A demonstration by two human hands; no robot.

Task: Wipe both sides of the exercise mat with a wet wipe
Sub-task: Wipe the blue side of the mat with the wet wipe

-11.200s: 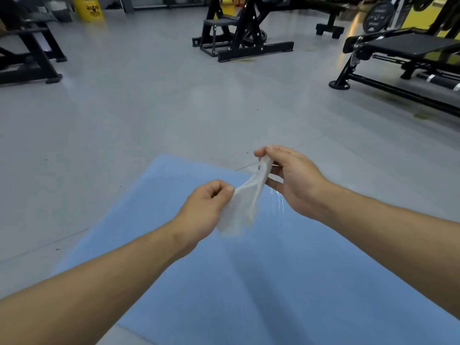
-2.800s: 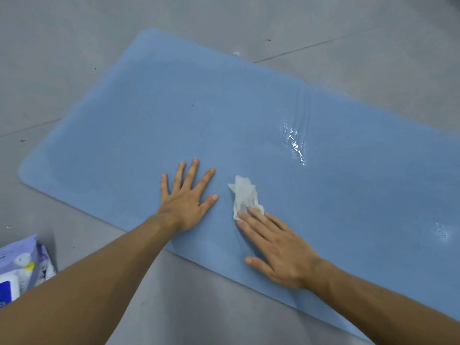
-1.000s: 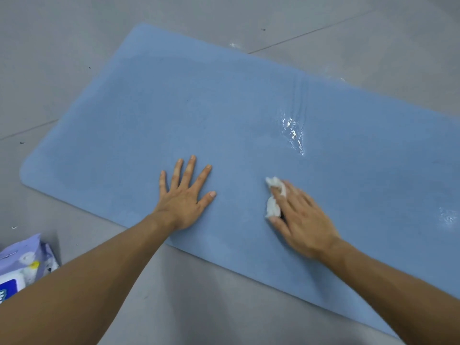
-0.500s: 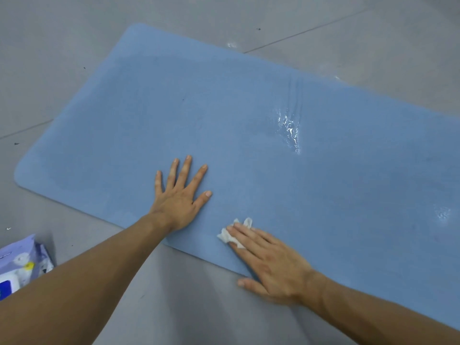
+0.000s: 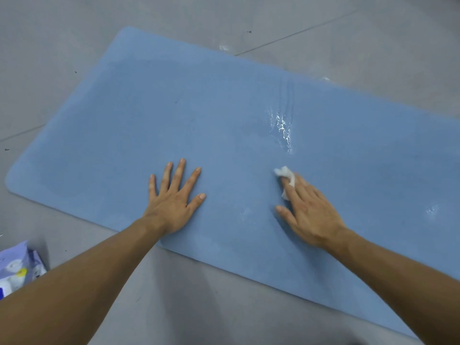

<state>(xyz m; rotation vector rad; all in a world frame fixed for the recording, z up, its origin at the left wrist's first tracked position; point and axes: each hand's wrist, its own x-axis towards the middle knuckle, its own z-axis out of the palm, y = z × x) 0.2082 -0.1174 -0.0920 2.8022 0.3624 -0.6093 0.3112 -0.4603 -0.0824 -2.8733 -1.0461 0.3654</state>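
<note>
A light blue exercise mat lies flat on the grey floor, running from the left to the right edge of the view. My left hand rests flat on it near its front edge, fingers spread. To the right, my right hand presses a crumpled white wet wipe onto the mat with straight fingers; most of the wipe is hidden under them. Wet streaks shine on the mat just beyond the wipe.
A purple and white pack of wet wipes lies on the floor at the lower left, off the mat. Grey floor tiles surround the mat on all sides.
My right hand has slid the wipe away from the mat's front edge, up and to the right toward the middle. My left hand has stayed flat in the same place.
</note>
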